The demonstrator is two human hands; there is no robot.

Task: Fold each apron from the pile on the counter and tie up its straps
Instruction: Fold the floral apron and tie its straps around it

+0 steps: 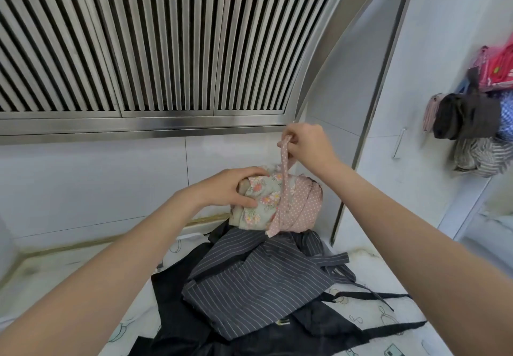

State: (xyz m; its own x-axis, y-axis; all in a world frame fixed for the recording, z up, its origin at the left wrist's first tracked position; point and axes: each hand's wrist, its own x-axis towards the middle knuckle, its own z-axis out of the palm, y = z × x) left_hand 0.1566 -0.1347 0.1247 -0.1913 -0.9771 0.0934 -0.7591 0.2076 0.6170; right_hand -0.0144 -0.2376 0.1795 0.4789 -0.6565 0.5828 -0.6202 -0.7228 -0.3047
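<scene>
A folded floral apron [263, 203] with pink dotted trim is held above the counter as a tight bundle, its pink dotted strap [284, 166] wound round the right half. My left hand [230, 189] grips the bundle's left end. My right hand [305, 144] pinches the strap's loop and holds it up above the bundle. Under the bundle lies the pile: a grey pinstriped apron [249, 286] on top of a black apron [177, 319], with loose straps trailing to the right.
A slatted steel range hood [144, 50] hangs overhead. The white counter [55, 278] meets a tiled wall behind. At the right, several bundled aprons [472, 122] hang on the wall beside a steel frame edge [369, 122].
</scene>
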